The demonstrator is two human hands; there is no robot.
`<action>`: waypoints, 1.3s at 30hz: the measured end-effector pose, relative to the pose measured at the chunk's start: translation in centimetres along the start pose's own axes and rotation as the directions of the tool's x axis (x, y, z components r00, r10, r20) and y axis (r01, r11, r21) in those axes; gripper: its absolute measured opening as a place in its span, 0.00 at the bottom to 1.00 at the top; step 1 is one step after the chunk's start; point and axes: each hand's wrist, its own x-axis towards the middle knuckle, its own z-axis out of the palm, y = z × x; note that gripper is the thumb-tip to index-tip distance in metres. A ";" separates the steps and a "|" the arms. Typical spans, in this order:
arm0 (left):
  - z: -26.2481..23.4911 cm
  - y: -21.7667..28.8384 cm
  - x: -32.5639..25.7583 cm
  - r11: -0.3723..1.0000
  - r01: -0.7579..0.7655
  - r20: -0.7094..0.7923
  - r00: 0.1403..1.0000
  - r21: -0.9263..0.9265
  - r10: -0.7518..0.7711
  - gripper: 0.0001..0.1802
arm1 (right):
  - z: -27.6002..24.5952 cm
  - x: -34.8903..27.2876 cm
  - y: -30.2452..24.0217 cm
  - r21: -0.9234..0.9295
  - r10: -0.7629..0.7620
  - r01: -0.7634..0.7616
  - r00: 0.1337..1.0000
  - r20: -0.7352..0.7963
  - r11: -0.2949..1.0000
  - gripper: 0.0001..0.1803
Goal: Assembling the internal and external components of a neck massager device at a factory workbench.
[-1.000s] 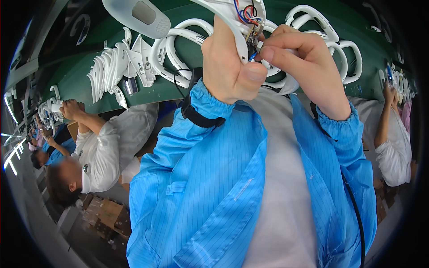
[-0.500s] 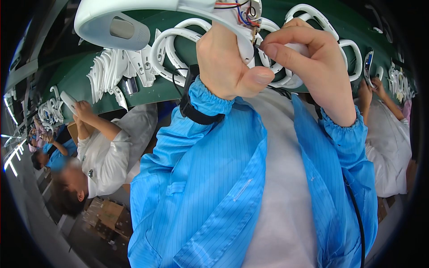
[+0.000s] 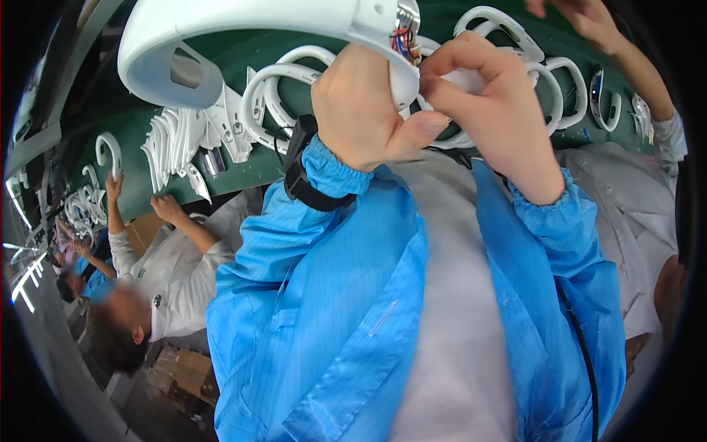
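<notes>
A large white curved plastic housing (image 3: 258,18) arches across the top of the view, with a grey oval panel on its left end. Red, blue and other thin wires (image 3: 402,37) show inside its open right end. My left hand (image 3: 364,110) is closed around that right end from below, its thumb pointing right and its other fingers mostly hidden. Close beside the wires, my right hand (image 3: 490,103) is closed in a pinch. Whatever lies between its fingertips is hidden.
More white curved frames (image 3: 269,96) lie on the green table (image 3: 250,173) behind my hands. A row of thin white parts (image 3: 171,144) sits left, beside a small shiny cylinder (image 3: 213,161). Co-workers sit on both sides; one's arm (image 3: 641,70) reaches over the table at right.
The housing has shifted slightly left and down and turned, showing less of its wiring. My right hand has moved a little left. The right co-worker's arm now reaches forward; the left co-worker's hands have separated.
</notes>
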 end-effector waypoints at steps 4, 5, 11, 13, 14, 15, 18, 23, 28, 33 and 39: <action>0.5 0.9 -0.4 0.999 0.052 0.028 0.998 -0.015 -0.051 0.41 | 0.1 -0.9 0.2 0.014 -0.015 0.016 0.999 -0.049 1.000 0.03; 0.6 1.0 -0.4 0.996 0.072 0.031 0.997 -0.046 -0.070 0.41 | 0.0 -1.2 0.2 0.012 -0.029 0.029 0.998 -0.060 0.999 0.03; 1.4 1.7 -0.8 0.976 0.072 0.008 0.997 -0.205 -0.072 0.44 | -1.6 -2.9 1.0 0.355 0.131 -0.105 0.990 -0.051 0.929 0.03; 1.9 2.0 -0.9 0.944 0.142 0.078 0.989 -0.297 -0.124 0.45 | -2.4 -3.4 1.9 0.378 0.118 -0.074 0.989 -0.093 0.923 0.03; 2.1 2.2 -0.5 0.951 0.081 0.094 0.994 -0.299 -0.055 0.46 | -3.2 -3.9 2.0 0.359 0.117 -0.064 0.985 -0.130 0.931 0.03; 1.7 4.0 0.3 0.916 0.309 0.265 0.934 -0.255 -0.241 0.58 | -3.9 -4.4 2.4 0.337 0.112 -0.050 0.980 -0.167 0.940 0.03; 3.1 4.5 1.7 0.846 0.386 0.394 0.889 -0.368 -0.234 0.56 | -5.4 -6.7 5.3 0.169 0.102 -0.056 0.955 -0.279 0.984 0.03; 6.4 5.4 5.3 0.743 0.425 0.614 0.789 -0.517 -0.023 0.36 | -7.0 -11.3 9.8 0.114 0.243 -0.215 0.874 -0.421 0.970 0.04; 9.9 6.7 7.7 0.699 0.436 0.648 0.760 -0.567 0.052 0.25 | -7.4 -14.8 11.4 -0.054 0.307 -0.384 0.807 -0.504 0.922 0.06; 10.2 5.5 6.7 0.662 0.471 0.588 0.807 -0.583 -0.057 0.21 | -7.6 -17.6 11.1 -0.240 0.518 -0.713 0.662 -0.542 0.659 0.09; 8.3 4.0 3.9 0.655 0.559 0.610 0.771 -0.509 -0.184 0.21 | -7.3 -20.1 14.3 -0.230 0.660 -0.799 0.592 -0.463 0.556 0.09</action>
